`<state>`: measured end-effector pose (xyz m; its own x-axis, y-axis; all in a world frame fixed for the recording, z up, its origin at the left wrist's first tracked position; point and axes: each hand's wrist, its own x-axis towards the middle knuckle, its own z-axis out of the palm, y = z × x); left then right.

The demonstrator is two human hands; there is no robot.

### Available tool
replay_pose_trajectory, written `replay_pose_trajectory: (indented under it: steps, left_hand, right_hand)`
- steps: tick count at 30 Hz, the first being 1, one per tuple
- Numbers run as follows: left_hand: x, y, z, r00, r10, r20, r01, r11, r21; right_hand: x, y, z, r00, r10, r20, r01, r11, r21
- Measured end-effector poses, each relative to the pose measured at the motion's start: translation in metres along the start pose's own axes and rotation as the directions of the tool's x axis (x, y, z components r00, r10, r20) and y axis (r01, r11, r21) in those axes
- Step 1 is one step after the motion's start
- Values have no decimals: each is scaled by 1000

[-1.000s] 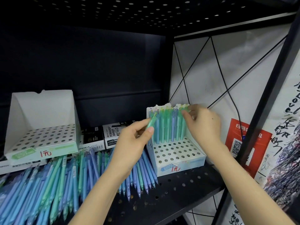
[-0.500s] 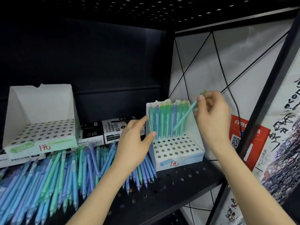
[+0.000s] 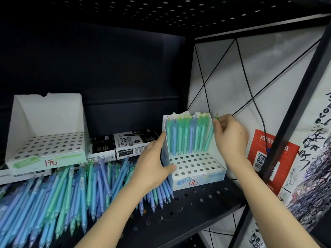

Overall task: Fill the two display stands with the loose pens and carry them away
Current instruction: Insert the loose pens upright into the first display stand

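Note:
A white display stand with a perforated top sits on the right of the black shelf, its back rows holding several upright blue and green pens. My right hand pinches a green pen by its top, the tip down in a hole at the stand's back right. My left hand rests against the stand's left wall, thumb on the perforated top. A second white stand with no pens in it sits at the left. Many loose blue and green pens lie spread over the shelf.
Black and white marker boxes stand behind the loose pens. The black perforated shelf has a metal post at its right. A black cable hangs down the white wall, beside a red QR poster.
My right hand brought the green pen from a slant above the stand down into a back right hole. My left hand moved right onto the stand's left wall.

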<state>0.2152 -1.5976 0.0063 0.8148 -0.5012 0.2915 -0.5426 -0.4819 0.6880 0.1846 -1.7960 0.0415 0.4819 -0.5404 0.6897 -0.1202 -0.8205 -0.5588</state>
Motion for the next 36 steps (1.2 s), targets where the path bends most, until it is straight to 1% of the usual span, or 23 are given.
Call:
replay_pose_trajectory:
  steps: [4,8,10,11,12,13,14,15,16,17,18,19,20,22,25,27,29,31,32,34,36]
  left_hand:
    - [1,-1,0,1000,7,-4,-7,1000,5]
    - [2,-3,1,1000,8,0,-8,1000,10]
    - [3,-3,0,1000,9,5,-9,1000,11]
    - [3,-2,-1,1000,8,10,-8,1000,13]
    - [2,-2,-3,1000,5,16,-5,1000,15]
    - [0,-2,-5,1000,-1,13,0,1000,19]
    - [-2,-3,-9,1000,-9,-4,9,1000,27]
    - [-5,-4,-14,999,-21,-38,22,999,41]
    - [-9,-7,-20,996,-33,-81,39,997,64]
    - [-14,-10,-27,991,-45,-123,57,994,94]
    - [-21,-14,-35,985,-58,-163,79,989,126]
    - [-29,-20,-44,977,-78,-199,109,982,152]
    - [-39,-26,-53,966,-101,-237,145,974,174]
    - [-63,-41,-73,937,-155,-313,231,947,223]
    - [-99,-63,-103,869,-237,-435,395,862,318]
    - [-115,-74,-118,825,-305,-475,496,794,351]
    - [-123,-85,-128,809,-369,-457,552,745,375]
    - [-124,-94,-131,811,-421,-406,565,741,361]
    - [-123,-97,-130,811,-443,-382,568,750,339]
    - [-120,-100,-127,807,-467,-363,574,764,295]
    - [-115,-100,-123,805,-477,-353,574,778,256]
  right_hand:
    - [8,1,3,1000,4,21,-3,998,-61]
    - [12,0,8,995,7,99,4,993,-119]
    - [12,-3,8,991,10,137,16,982,-189]
    - [10,-7,6,991,7,136,29,965,-260]
    - [6,-12,3,994,-25,104,59,940,-337]
    - [-1,-17,0,995,-86,54,100,914,-394]
    - [-10,-24,-4,988,-153,8,143,907,-396]
    - [-22,-33,-6,976,-215,-29,193,922,-335]
    - [-33,-43,-7,969,-248,-11,239,943,-231]
    - [-45,-54,-7,965,-253,74,260,960,-108]
    - [-57,-64,-6,950,-241,199,245,970,3]
    - [-69,-72,-3,914,-234,332,217,972,90]
    - [-80,-80,2,866,-245,436,200,969,148]
    - [-98,-92,17,782,-301,546,217,952,215]
    - [-120,-108,41,710,-335,619,226,941,251]
    - [-131,-118,54,699,-362,616,273,932,238]
    - [-138,-130,64,696,-397,598,358,914,190]
    - [-142,-141,73,664,-406,627,413,899,145]
    - [-144,-146,76,645,-388,658,417,901,122]
    - [-146,-155,81,618,-340,709,414,907,74]
    - [-147,-160,84,616,-300,728,382,923,57]
